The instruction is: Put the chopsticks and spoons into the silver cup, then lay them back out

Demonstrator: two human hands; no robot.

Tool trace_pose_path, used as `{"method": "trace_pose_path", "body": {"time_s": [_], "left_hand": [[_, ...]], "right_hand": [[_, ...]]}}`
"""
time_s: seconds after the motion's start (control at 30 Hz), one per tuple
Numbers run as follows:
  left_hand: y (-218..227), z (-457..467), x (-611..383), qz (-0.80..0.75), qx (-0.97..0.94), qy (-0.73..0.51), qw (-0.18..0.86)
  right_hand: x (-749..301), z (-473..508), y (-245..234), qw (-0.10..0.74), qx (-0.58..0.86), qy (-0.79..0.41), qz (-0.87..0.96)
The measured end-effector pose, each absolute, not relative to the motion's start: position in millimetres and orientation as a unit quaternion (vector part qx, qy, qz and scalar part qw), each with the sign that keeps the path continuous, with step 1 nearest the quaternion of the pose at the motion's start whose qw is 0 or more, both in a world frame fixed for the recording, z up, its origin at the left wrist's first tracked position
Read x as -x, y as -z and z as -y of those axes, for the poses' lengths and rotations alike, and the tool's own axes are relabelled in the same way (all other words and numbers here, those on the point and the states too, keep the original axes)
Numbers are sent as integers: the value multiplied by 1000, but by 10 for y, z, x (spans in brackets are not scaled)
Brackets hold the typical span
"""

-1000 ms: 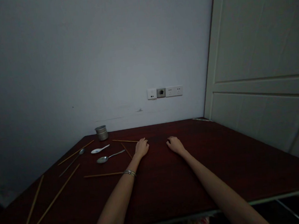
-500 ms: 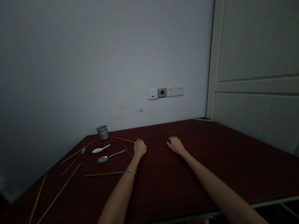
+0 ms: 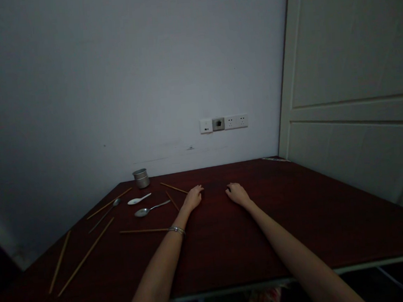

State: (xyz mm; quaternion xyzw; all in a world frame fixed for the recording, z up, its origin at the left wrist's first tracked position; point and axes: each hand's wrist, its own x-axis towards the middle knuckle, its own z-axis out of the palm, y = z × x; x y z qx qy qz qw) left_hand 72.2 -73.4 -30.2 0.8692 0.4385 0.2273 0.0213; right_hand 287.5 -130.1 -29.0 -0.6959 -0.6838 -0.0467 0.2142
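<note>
My left hand [image 3: 193, 198] rests on the dark red table, its fingers stretched toward the right and nothing in them. Beside it lie two wooden chopsticks, one upper chopstick [image 3: 173, 187] and one slanted chopstick [image 3: 172, 200]; their right ends run up to or behind the hand. Another chopstick [image 3: 143, 231] reaches the bracelet [image 3: 177, 230] on that wrist. My right hand [image 3: 237, 194] lies on the table a short way to the right, fingers loosely bent and apart, holding nothing. Left of the hands are a metal spoon [image 3: 142, 212] and a white spoon [image 3: 139, 199].
A metal cup [image 3: 141, 179] stands near the wall at the back left. Farther left lie a long-handled metal spoon [image 3: 116, 202] and several more chopsticks [image 3: 86, 257]. Wall sockets [image 3: 236, 121] are above the table's back edge, and a pale door [image 3: 352, 111] borders the right side.
My left hand has turned rightward, and its fingers now stretch out toward the right hand. The right hand has barely moved. The view has shifted slightly.
</note>
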Motion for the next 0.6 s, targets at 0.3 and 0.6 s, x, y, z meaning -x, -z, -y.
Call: {"method": "trace_pose_path", "body": {"time_s": [0.3,0.6], "left_hand": [[289,740,-742,-422,-885,-196,16],[-208,364,-129,-516,-842,-135,-78]], "right_hand": [[-2850,1343,254,213,695,41,685],[-2536,1345,94,222,659,4,719]]}}
